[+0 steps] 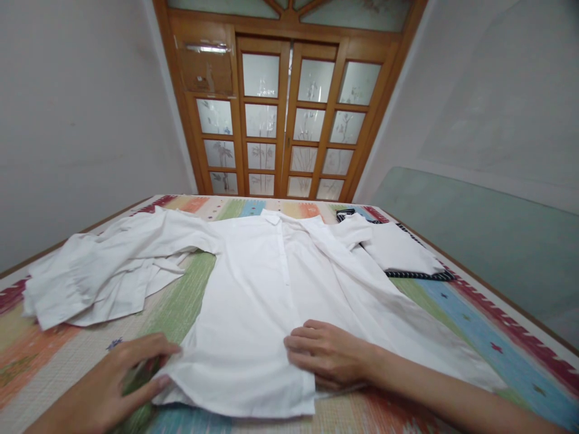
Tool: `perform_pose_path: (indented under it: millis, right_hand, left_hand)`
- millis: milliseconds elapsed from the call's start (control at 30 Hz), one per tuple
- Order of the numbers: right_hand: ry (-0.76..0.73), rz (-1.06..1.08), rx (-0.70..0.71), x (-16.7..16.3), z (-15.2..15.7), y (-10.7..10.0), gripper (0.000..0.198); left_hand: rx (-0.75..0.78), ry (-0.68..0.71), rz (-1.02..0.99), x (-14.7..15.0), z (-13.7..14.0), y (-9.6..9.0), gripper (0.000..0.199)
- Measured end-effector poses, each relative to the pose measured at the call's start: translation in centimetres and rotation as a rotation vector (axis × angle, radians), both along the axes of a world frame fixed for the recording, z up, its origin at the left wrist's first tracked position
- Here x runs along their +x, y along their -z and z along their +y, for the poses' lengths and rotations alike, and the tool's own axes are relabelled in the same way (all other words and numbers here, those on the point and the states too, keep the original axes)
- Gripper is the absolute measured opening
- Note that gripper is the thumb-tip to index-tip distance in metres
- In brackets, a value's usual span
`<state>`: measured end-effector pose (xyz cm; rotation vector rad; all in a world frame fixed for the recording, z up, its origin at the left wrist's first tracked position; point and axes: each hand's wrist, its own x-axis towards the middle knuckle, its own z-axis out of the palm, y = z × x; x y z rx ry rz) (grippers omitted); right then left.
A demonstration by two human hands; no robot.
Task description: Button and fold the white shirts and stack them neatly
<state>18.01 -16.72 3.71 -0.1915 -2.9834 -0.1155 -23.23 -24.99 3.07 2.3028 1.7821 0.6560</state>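
While the left hand [106, 374] pinches the shirt [253, 301], the right hand [323, 352] lies curled on it, grip unclear; likely step: straightening, next requiring even tension between hands.

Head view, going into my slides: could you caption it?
A white shirt spread on a striped cloth, left hand at its lower corner, right hand on its front.
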Motion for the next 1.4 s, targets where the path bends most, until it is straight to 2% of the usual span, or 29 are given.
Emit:
perform_pose_path:
  millis: [67,133,200,300,467,600,767,933,1067,1200,1300,1400]
  right_hand:
    - [-0.014,0.048,0.032,0.1,0.2,0.0,0.019]
    - [-0.021,0.105,0.066,0.3,0.3,0.1,0.022]
    - [-0.032,0.155,0.088,0.5,0.4,0.0,0.024]
    - [-0.039,0.22,0.11,0.8,0.5,-0.6,0.025]
    - [-0.044,0.291,0.118,1.1,0.2,-1.7,0.022]
    - [-0.058,0.245,0.126,1.4,-0.1,-1.2,0.024]
    - [-0.009,0.148,0.071,1.7,-0.3,0.8,0.024]
    - [0.029,0.101,-0.008,1.1,-0.8,1.0,0.027]
    - [0.05,0.064,-0.078,0.7,-0.9,0.1,0.028]
    - [0.036,0.036,-0.099,1.1,0.0,-0.6,0.029]
    - [0.071,0.054,-0.096,1.4,1.1,-1.0,0.032]
    - [0.085,0.092,-0.111,1.4,2.1,-1.2,0.038]
  left_hand:
    - [-0.207,0.058,-0.133,0.1,3.0,-2.3,0.041]
    - [-0.259,0.016,-0.293,0.3,6.4,-3.7,0.049]
    - [-0.291,-0.045,-0.306,0.8,9.9,-4.4,0.059]
    - [-0.186,-0.173,-0.14,1.9,14.7,-4.1,0.058]
    - [-0.178,-0.197,0.027,3.4,20.9,-2.0,0.058]
    - [-0.099,-0.272,0.059,3.6,23.9,-0.9,0.058]
    - [0.044,-0.281,0.018,3.0,26.0,-2.0,0.057]
    - [0.065,-0.254,0.045,2.1,27.2,-3.7,0.057]
    - [0.114,-0.203,0.021,2.3,26.4,-4.0,0.059]
    - [0.16,-0.271,-0.023,3.2,22.1,-3.7,0.057]
    - [0.001,-0.315,0.007,3.9,17.4,-3.4,0.045]
    - [-0.194,-0.301,0.041,4.5,13.5,-2.9,0.033]
